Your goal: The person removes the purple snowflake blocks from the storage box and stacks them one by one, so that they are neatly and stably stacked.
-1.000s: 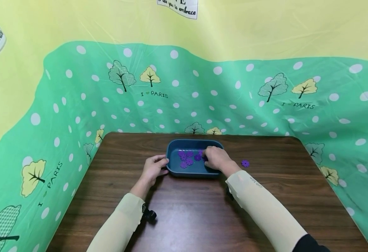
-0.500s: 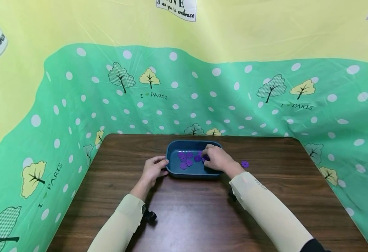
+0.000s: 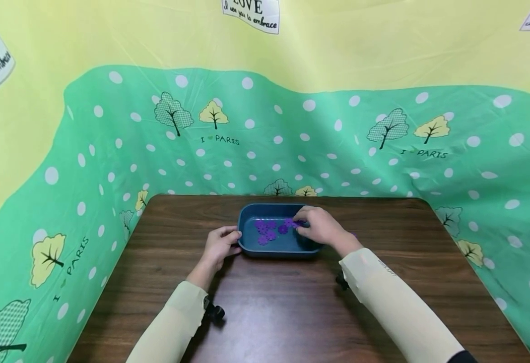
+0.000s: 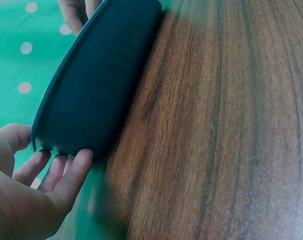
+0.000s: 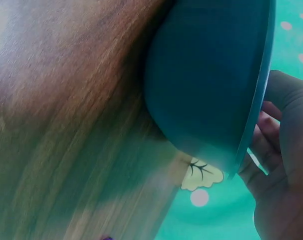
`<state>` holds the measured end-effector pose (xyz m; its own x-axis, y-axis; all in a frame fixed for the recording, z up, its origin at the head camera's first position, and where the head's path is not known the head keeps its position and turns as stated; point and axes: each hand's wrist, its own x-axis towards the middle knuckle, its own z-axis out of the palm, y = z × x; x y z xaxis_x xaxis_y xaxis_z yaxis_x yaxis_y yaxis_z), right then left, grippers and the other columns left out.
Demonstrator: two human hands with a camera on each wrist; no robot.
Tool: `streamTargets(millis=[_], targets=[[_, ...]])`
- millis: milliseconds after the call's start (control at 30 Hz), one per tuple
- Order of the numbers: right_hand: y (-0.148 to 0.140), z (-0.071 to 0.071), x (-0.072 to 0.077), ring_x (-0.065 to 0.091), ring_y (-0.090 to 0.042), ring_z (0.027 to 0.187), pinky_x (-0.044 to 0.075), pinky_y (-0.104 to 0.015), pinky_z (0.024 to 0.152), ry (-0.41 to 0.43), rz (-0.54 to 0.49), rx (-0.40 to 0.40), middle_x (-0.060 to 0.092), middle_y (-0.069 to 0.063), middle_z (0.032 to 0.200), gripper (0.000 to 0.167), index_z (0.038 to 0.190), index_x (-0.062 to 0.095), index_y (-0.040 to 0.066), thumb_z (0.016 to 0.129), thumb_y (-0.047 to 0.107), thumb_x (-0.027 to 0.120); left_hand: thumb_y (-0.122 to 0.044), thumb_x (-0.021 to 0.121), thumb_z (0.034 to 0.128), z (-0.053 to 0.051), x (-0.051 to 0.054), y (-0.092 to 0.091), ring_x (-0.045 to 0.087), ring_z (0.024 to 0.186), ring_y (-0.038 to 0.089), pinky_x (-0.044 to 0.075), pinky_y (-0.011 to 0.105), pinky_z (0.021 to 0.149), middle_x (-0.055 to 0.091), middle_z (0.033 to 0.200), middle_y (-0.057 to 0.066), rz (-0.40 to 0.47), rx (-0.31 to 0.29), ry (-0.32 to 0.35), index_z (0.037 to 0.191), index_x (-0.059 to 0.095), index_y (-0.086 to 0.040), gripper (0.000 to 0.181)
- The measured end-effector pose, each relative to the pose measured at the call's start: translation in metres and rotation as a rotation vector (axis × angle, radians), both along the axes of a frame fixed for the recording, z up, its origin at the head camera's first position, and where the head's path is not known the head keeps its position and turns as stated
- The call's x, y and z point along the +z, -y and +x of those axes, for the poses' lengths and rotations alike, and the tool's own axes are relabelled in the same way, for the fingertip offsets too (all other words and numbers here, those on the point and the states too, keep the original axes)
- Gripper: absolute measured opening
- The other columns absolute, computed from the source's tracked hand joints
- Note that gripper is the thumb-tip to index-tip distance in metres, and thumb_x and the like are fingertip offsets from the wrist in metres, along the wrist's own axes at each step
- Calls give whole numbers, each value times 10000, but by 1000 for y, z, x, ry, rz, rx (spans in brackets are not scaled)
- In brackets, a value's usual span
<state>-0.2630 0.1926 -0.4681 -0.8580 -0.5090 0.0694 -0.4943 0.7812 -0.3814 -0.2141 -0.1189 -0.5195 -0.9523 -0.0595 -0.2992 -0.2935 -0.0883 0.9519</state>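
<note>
Our left hand (image 3: 219,245) grips the blue tray (image 3: 279,251); whether our right hand (image 3: 321,227), near its purple flowers (image 3: 271,235), holds any, we cannot tell.

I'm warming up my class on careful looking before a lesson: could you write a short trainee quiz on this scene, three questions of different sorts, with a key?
1. Multiple choice. What does the left hand grip?
a) a sleeve
b) one end of the blue tray
c) the tabletop

2. True or false. The right hand is at the opposite end of the tray from the left hand.

3. Fill in. The flower-shaped pieces inside the tray are coloured ____.

Key: 1 b; 2 true; 3 purple.
</note>
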Motion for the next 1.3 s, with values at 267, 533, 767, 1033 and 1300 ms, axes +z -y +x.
streamTargets(millis=[267, 533, 767, 1033, 1300], targets=[[-10, 4, 3, 675, -273, 1105, 591, -473, 956, -28, -66, 0, 713, -78, 1186, 255, 1156, 761, 60, 927, 171, 771, -96, 713, 936, 1, -1, -1, 648, 890, 183, 655, 419, 795, 661, 1056, 97, 4, 0, 2, 1301, 664, 36, 390], [-23, 6, 3, 683, -219, 1023, 619, -427, 884, -33, -120, -20, 709, -49, 1164, 248, 1142, 764, 88, 918, 194, 787, -95, 720, 930, 0, -3, 0, 655, 883, 178, 657, 407, 785, 663, 1039, 89, 9, 1, 0, 1296, 666, 38, 393], [-38, 7, 1, 666, -209, 971, 619, -389, 803, -54, -171, -26, 706, -54, 1173, 296, 1179, 759, 66, 911, 188, 793, -94, 723, 928, -1, -2, 1, 661, 886, 175, 658, 378, 764, 664, 1045, 93, 12, 5, 3, 1278, 682, 20, 371], [-59, 11, 0, 672, -228, 969, 610, -415, 819, -80, -224, -58, 714, -61, 1125, 277, 1151, 763, 56, 900, 171, 797, -95, 723, 932, 1, -2, 1, 655, 884, 174, 655, 400, 792, 657, 1033, 86, 11, -1, 7, 1301, 661, 38, 397], [-85, 15, -10, 696, -244, 935, 610, -463, 782, -177, -240, -78, 737, -84, 1062, 237, 1091, 773, 49, 871, 125, 816, -106, 724, 939, 2, -1, 1, 664, 883, 158, 646, 440, 836, 663, 1066, 93, 10, -7, 6, 1323, 647, 36, 416]])
